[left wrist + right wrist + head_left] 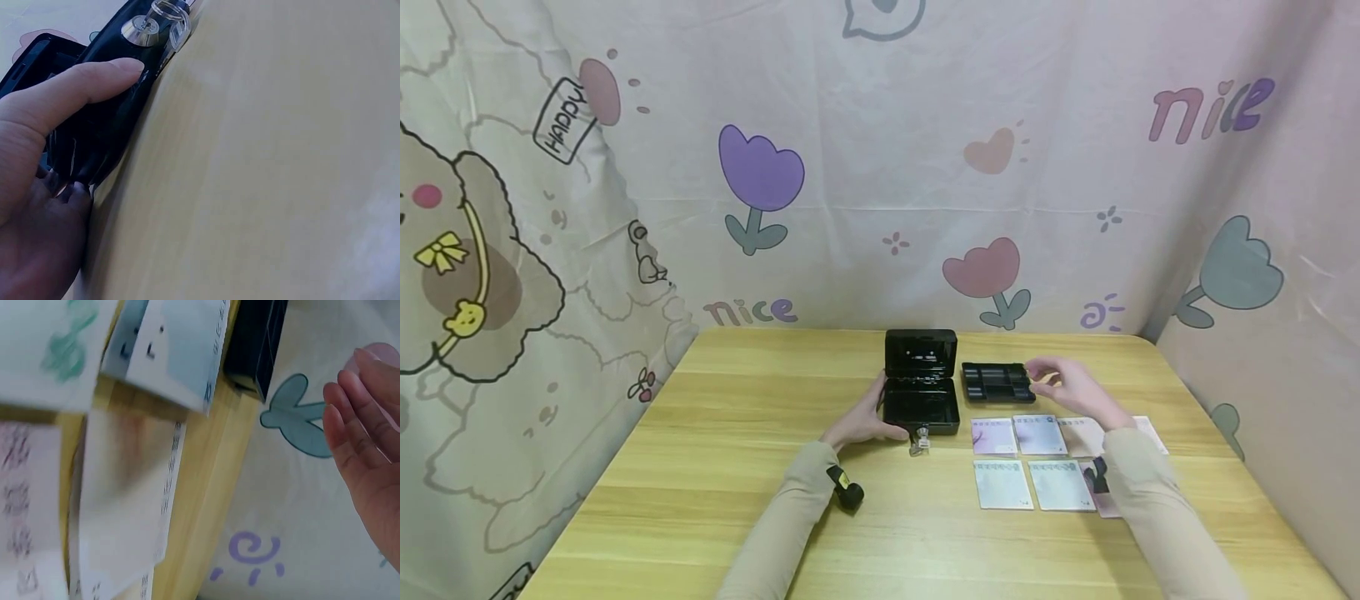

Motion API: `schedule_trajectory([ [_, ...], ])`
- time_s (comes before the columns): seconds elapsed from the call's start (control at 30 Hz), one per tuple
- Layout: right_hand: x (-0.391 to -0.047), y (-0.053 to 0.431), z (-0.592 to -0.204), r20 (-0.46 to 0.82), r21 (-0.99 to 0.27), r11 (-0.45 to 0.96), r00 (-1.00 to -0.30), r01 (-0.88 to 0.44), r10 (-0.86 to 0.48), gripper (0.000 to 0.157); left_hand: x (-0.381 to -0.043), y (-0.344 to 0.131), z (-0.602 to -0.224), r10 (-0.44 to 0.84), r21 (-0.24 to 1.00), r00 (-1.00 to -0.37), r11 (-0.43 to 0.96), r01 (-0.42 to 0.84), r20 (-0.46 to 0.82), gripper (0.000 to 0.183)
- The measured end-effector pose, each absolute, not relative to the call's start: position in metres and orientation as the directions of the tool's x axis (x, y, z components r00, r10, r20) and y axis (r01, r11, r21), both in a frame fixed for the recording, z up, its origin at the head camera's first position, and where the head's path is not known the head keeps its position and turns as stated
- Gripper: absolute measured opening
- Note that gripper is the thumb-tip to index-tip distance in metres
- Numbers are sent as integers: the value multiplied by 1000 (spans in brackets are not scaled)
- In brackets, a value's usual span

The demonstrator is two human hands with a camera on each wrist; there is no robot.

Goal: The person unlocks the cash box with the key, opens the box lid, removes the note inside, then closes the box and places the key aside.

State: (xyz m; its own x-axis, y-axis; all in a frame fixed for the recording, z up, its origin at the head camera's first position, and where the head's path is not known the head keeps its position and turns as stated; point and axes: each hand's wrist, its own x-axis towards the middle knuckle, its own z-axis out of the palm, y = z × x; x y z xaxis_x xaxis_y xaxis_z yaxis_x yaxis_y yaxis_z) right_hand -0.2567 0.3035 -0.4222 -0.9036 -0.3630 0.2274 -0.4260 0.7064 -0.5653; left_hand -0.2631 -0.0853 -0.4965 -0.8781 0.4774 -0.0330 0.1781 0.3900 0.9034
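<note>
A black cash box stands on the table with its lid raised. My left hand grips its left side; in the left wrist view the thumb lies across the front beside the silver lock. Keys hang from that lock. To the right of the box lies a black compartment tray. My right hand is at the tray's right end, holding nothing, its fingers loosely bent. In the right wrist view a gap shows between the fingers and the tray.
Several printed paper pads or cards lie in two rows in front of the tray, among them a purple-toned one, a bluish one and a pale green one. My right forearm passes over the rightmost ones. A patterned curtain hangs behind the table.
</note>
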Motion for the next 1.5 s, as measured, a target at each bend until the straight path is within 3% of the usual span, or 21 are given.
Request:
schedule_trajectory([
  [0.73,-299,268,-436,192,-607,676,-903,-417,-384,31,-264,-86,-499,471,895,-881,405,185,-31,130],
  [1.3,-309,263,-451,189,-626,633,-877,-454,-442,22,-264,-85,-500,474,894,-880,399,203,-12,130],
  [1.5,-308,255,-452,128,-605,697,-911,-385,-392,19,-264,-85,-500,470,890,-882,411,197,-22,131],
])
